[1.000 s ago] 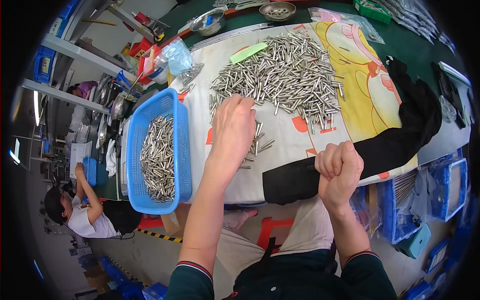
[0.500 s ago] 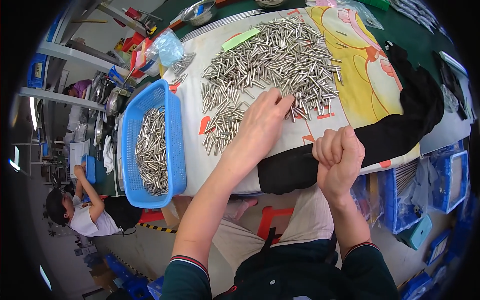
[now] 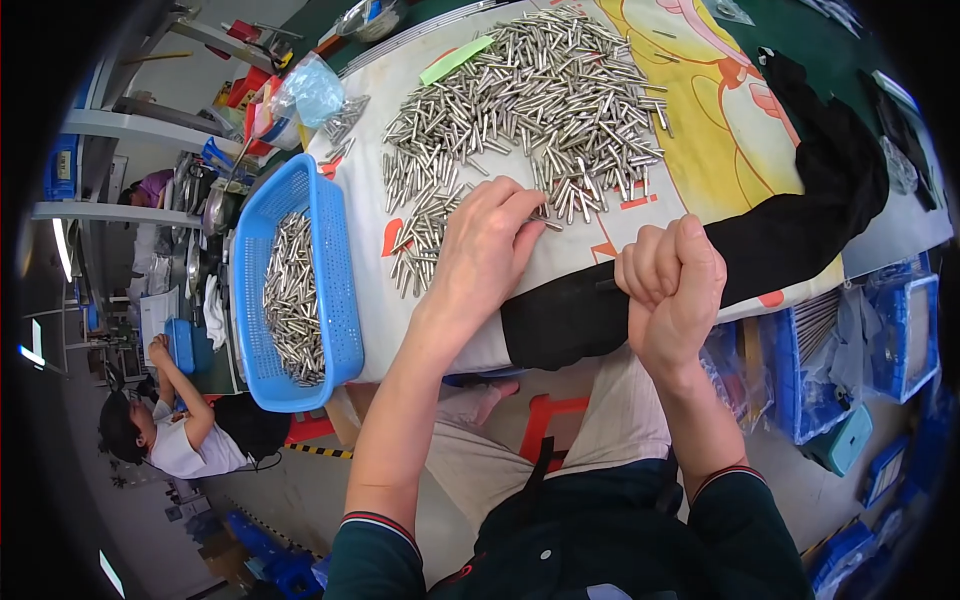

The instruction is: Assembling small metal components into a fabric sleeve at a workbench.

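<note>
A large heap of short silvery metal pins (image 3: 520, 85) is spread over a printed cloth (image 3: 380, 330). At the near edge of the heap is my left hand (image 3: 490, 240), its fingers curled and thumb pressed in, with a metal pin (image 3: 546, 221) showing at the fingertips. My right hand (image 3: 672, 285) is closed in a fist above a long black cloth (image 3: 560, 330); whatever lies inside the fist is hidden. To the left stands a blue perforated basket (image 3: 345, 300) holding many similar pins. A light green strip (image 3: 455, 60) rests on the heap's far left side.
Bagged pins (image 3: 345, 120) and a pale blue plastic bag (image 3: 310, 90) lie beyond the basket. Blue crates (image 3: 800, 390) stand below the table at right. A co-worker (image 3: 185, 430) sits at far left. A red stool (image 3: 545, 425) is beneath me.
My left hand has drawn back toward me and left, away from the heap, with a pin at its fingertips. My right hand stays in a fist. The view has shifted slightly.
</note>
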The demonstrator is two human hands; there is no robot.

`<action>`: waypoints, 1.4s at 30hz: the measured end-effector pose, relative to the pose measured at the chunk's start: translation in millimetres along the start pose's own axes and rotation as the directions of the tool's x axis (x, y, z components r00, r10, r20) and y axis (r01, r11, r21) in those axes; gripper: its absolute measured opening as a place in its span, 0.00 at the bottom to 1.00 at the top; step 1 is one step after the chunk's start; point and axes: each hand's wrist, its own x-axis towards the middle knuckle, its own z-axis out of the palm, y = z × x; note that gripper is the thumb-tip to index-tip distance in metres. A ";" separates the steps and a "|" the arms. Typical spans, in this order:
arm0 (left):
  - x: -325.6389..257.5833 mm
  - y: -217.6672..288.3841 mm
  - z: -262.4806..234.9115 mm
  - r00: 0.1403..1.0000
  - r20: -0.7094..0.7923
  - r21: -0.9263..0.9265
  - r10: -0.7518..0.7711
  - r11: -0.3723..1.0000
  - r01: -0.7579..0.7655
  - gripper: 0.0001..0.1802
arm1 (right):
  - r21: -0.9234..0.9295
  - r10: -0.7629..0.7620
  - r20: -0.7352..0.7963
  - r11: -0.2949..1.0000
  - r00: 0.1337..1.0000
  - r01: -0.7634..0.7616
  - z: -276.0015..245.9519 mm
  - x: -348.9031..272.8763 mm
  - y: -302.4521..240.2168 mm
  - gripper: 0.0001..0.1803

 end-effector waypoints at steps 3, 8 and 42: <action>1.0 -0.2 -0.7 1.000 0.007 0.003 -0.005 1.000 0.005 0.10 | 0.004 -0.006 0.007 1.000 1.000 0.006 0.0 0.3 0.2 0.24; 0.9 3.3 -2.5 1.000 0.015 0.004 0.010 1.000 -0.010 0.08 | 0.008 -0.011 0.005 1.000 1.000 0.011 -0.5 -0.2 -0.8 0.25; -30.3 38.5 1.7 0.989 0.141 -0.087 -0.036 0.995 0.048 0.04 | -0.053 0.062 -0.057 0.996 0.996 -0.065 10.0 5.3 -1.1 0.25</action>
